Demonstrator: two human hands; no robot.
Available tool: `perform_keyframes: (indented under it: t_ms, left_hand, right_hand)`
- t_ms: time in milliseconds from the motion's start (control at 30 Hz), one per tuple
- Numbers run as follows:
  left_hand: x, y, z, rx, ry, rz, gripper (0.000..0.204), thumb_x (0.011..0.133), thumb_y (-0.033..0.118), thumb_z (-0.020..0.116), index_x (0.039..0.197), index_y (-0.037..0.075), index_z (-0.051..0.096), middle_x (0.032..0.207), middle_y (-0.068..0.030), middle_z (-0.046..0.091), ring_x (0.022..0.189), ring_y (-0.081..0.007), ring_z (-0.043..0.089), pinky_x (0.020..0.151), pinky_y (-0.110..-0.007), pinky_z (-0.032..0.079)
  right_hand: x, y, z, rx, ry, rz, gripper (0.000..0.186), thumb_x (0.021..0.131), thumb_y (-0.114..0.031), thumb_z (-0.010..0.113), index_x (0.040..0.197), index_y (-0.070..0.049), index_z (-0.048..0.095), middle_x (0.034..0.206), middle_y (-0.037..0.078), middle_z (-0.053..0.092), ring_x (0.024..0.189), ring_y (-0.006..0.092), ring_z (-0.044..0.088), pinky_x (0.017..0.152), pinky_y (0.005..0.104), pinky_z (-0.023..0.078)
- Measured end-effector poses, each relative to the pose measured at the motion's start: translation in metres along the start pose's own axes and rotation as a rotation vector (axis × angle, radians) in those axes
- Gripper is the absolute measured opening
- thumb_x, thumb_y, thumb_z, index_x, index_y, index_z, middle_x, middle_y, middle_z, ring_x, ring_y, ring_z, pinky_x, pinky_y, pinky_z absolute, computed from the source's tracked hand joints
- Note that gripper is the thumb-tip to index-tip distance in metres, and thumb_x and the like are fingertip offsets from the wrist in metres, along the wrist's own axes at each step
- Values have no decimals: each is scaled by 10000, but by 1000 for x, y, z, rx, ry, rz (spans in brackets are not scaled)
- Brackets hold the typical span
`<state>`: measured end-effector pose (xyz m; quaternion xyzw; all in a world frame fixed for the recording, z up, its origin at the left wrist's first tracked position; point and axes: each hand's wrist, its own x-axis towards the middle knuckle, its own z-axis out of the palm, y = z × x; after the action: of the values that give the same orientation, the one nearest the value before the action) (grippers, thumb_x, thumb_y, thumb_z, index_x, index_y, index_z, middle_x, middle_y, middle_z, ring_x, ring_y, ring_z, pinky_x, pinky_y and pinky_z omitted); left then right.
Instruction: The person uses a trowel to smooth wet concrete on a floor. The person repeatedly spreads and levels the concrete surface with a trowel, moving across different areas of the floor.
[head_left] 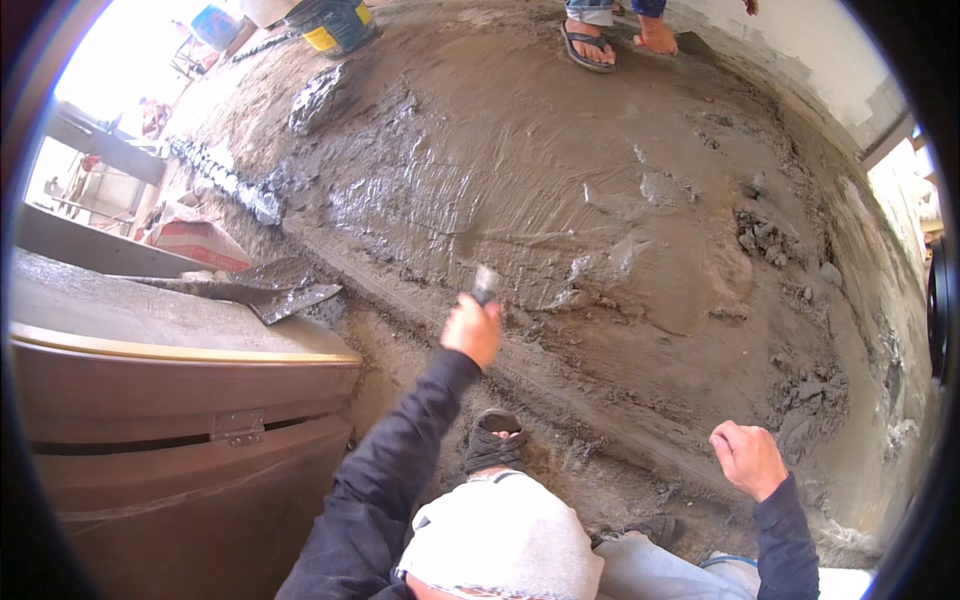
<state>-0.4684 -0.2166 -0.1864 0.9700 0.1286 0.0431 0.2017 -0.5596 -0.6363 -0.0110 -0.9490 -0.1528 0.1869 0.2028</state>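
Observation:
My left hand (473, 330) is wrapped round a short tool (485, 284) with a dark handle and a pale, blurred end; its exact kind cannot be made out. The tool is over the near edge of a wide layer of wet grey mortar (560, 200), smooth in places and ridged in others. Lower right, my right hand (750, 460) is held in a loose fist beside the mortar, and nothing shows in it. Between my arms, pale cloth (505, 540) fills the bottom, with a sandalled foot (495, 437) in front of it.
A mortar-caked shovel (270, 292) lies on the left beside a brown wooden panel (180, 400). Behind it are a sack (197, 240) and, farther back, a dark bucket (335, 28). At the far side another person's flip-flopped foot (588, 45) and hand (655, 38) are on the mortar.

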Motion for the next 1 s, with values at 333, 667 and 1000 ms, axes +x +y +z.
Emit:
perform_keyframes:
  t_ms: [333, 667, 1000]
  left_hand:
    - [173, -197, -35, 91, -106, -581, 469, 906, 397, 567, 969, -59, 657, 971, -256, 670, 958, -331, 667, 817, -433, 535]
    - [110, -81, 40, 68, -104, -112, 438, 882, 316, 589, 988, -93, 478, 892, -292, 625, 817, -415, 654, 722, -471, 533]
    - [-28, 77, 66, -226, -339, 135, 433, 929, 318, 538, 957, -92, 399, 785, -345, 605, 724, -495, 615, 654, -533, 500]
  right_hand:
    - [-21, 13, 13, -13, -119, 114, 106, 861, -151, 574, 824, -54, 595, 709, 164, 634, 672, 368, 620, 603, 450, 479]
    - [0, 1, 10, -14, -106, 75, 111, 870, -150, 567, 822, -51, 585, 708, 165, 630, 676, 367, 620, 602, 450, 485]
    - [27, -4, 16, -42, -106, -83, 132, 885, -183, 565, 837, -61, 581, 677, 157, 628, 641, 364, 619, 601, 450, 495]
